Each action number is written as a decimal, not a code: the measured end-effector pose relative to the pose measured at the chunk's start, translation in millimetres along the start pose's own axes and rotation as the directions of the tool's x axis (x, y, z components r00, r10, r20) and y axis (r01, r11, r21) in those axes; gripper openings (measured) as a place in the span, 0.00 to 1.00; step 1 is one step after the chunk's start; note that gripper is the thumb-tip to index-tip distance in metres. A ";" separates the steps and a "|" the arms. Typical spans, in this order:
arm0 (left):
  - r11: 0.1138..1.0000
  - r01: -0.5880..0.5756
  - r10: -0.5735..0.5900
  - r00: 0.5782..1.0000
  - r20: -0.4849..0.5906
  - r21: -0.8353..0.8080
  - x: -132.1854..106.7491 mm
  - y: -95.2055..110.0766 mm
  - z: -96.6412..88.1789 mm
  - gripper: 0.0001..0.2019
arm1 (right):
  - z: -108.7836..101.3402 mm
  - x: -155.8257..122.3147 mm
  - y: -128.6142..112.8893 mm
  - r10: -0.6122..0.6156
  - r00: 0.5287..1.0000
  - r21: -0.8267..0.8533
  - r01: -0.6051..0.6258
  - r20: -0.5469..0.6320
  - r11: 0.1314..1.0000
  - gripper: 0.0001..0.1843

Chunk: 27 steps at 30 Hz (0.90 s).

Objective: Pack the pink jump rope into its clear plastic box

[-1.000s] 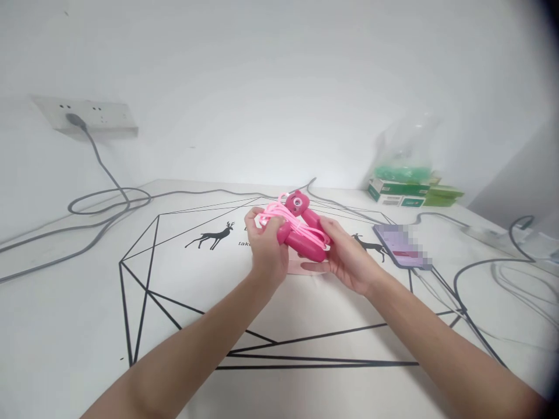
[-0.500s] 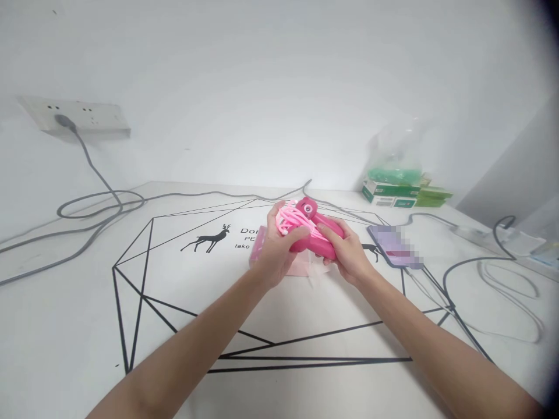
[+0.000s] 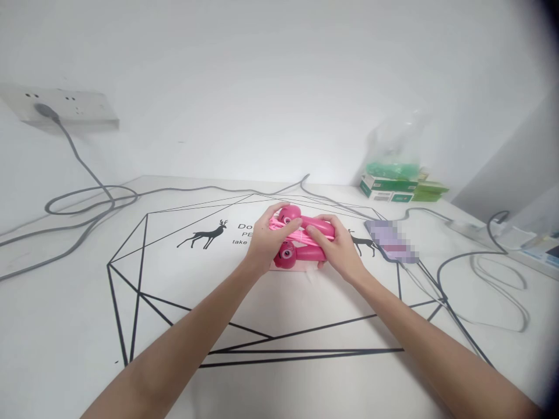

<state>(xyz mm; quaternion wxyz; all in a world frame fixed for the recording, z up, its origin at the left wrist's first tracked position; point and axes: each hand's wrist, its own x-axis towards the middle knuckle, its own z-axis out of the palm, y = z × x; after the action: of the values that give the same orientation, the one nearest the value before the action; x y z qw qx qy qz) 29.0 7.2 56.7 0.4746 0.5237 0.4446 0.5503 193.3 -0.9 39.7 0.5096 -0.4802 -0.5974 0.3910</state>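
A pink skipping rope [image 3: 301, 238] with two magenta bear-faced handles and a pale pink cord wound round them lies low over the white table [image 3: 70, 314], about the middle. My left hand [image 3: 266, 241] grips its left end, thumb across the cord. My right hand [image 3: 338, 247] holds the right ends of the handles, fingers curled over them. One bear face points toward me at the lower left of the bundle. A pale pink flat thing shows just under the bundle, mostly hidden.
A phone [image 3: 391, 241] on a cable lies right of my hands. Green and white boxes [image 3: 399, 189] with a plastic bag stand at the back right. Grey cables [image 3: 91, 201] loop from a wall socket [image 3: 65, 110] at left; more cables [image 3: 480, 279] lie at right.
The rope bundle has been turned and lowered toward the table; the handles now lie level with one bear face toward me. Both hands stayed on it.
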 end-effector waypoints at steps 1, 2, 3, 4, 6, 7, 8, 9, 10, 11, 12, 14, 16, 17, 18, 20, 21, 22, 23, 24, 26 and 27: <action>1.000 -0.005 0.005 1.000 -0.013 -0.002 0.9 -1.7 0.4 0.25 | 0.1 0.6 1.4 0.006 1.000 -0.002 -0.006 0.012 1.000 0.24; 1.000 -0.006 0.006 1.000 -0.024 -0.008 1.8 -2.9 0.7 0.24 | 0.1 1.0 2.4 0.009 1.000 -0.003 -0.009 0.029 1.000 0.24; 1.000 -0.005 0.004 0.999 -0.039 -0.015 2.6 -3.8 0.9 0.24 | -0.1 1.1 2.6 0.013 0.999 -0.003 -0.013 0.045 1.000 0.23; 1.000 -0.003 0.001 0.998 -0.057 -0.023 3.3 -4.5 1.1 0.24 | -0.2 0.8 2.0 0.022 0.998 -0.002 -0.022 0.059 1.000 0.23; 0.999 0.000 -0.004 0.996 -0.093 -0.042 4.1 -5.6 1.5 0.22 | -0.6 -1.3 -2.0 0.049 0.996 -0.002 -0.049 0.081 0.999 0.23; 0.999 -0.002 -0.003 0.994 -0.108 -0.052 4.3 -6.1 1.7 0.22 | -0.9 -2.9 -4.7 0.059 0.994 -0.004 -0.059 0.096 0.998 0.24; 0.998 -0.006 -0.001 0.993 -0.121 -0.059 4.5 -6.8 1.8 0.21 | -1.5 -4.5 -7.3 0.061 0.991 -0.010 -0.061 0.119 0.998 0.25; 0.998 -0.010 0.002 0.991 -0.133 -0.063 4.7 -7.4 1.8 0.21 | -2.4 -5.9 -9.4 0.053 0.987 -0.019 -0.051 0.150 0.999 0.27; 0.998 -0.013 0.004 0.990 -0.144 -0.065 4.9 -8.1 1.7 0.21 | -3.7 -6.9 -10.5 0.034 0.981 -0.031 -0.028 0.189 0.999 0.31; 0.998 -0.013 0.003 0.988 -0.156 -0.067 5.1 -8.8 1.6 0.22 | -5.3 -7.2 -10.6 0.005 0.974 -0.048 0.006 0.228 0.999 0.36; 0.997 -0.010 -0.001 0.986 -0.167 -0.071 5.5 -9.4 1.5 0.22 | -7.3 -6.9 -9.6 -0.027 0.964 -0.070 0.047 0.265 0.996 0.41; 0.997 0.002 -0.017 0.982 -0.186 -0.083 6.3 -10.6 1.4 0.23 | -11.9 -4.7 -5.7 -0.085 0.941 -0.135 0.135 0.326 0.982 0.49; 0.996 0.013 -0.031 0.981 -0.192 -0.091 7.0 -11.3 1.4 0.23 | -15.8 -2.0 -1.7 -0.121 0.922 -0.232 0.218 0.369 0.948 0.53; 0.996 0.016 -0.033 0.981 -0.189 -0.091 7.3 -11.4 1.5 0.22 | -17.1 -1.1 -0.5 -0.130 0.915 -0.287 0.251 0.382 0.924 0.54; 0.996 0.016 -0.032 0.982 -0.184 -0.090 7.3 -11.3 1.6 0.22 | -17.7 -0.7 -0.2 -0.136 0.911 -0.342 0.279 0.389 0.897 0.53; 0.996 0.017 -0.033 0.984 -0.174 -0.091 6.9 -10.0 2.0 0.22 | -16.8 -1.7 -1.8 -0.156 0.918 -0.451 0.321 0.365 0.833 0.50; 0.995 0.020 -0.036 0.985 -0.169 -0.096 6.4 -8.8 2.2 0.22 | -15.5 -2.7 -3.4 -0.172 0.924 -0.506 0.334 0.340 0.795 0.49; 0.995 0.024 -0.040 0.985 -0.165 -0.101 5.7 -7.2 2.6 0.22 | -14.0 -4.0 -5.1 -0.189 0.929 -0.561 0.344 0.317 0.753 0.47; 0.994 0.027 -0.044 0.986 -0.159 -0.104 4.7 -5.5 3.1 0.23 | -12.5 -5.2 -6.7 -0.206 0.932 -0.614 0.353 0.299 0.705 0.46; 0.994 0.029 -0.045 0.987 -0.155 -0.101 3.6 -3.7 3.8 0.23 | -11.2 -6.1 -7.8 -0.222 0.931 -0.664 0.363 0.290 0.653 0.45; 0.997 0.027 -0.039 0.988 -0.148 -0.079 1.2 -0.8 5.2 0.23 | -9.7 -7.1 -8.2 -0.252 0.922 -0.743 0.387 0.295 0.546 0.44; 0.997 0.026 -0.036 0.989 -0.144 -0.067 0.1 -0.3 6.0 0.23 | -9.6 -7.0 -7.5 -0.272 0.914 -0.771 0.402 0.302 0.495 0.44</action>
<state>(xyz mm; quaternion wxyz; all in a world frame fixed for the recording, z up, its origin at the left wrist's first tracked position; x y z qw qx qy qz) 34.9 7.3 56.8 0.4661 0.4595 0.4680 0.5938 201.5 -9.7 46.8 0.2512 -0.5055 -0.8254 -0.0057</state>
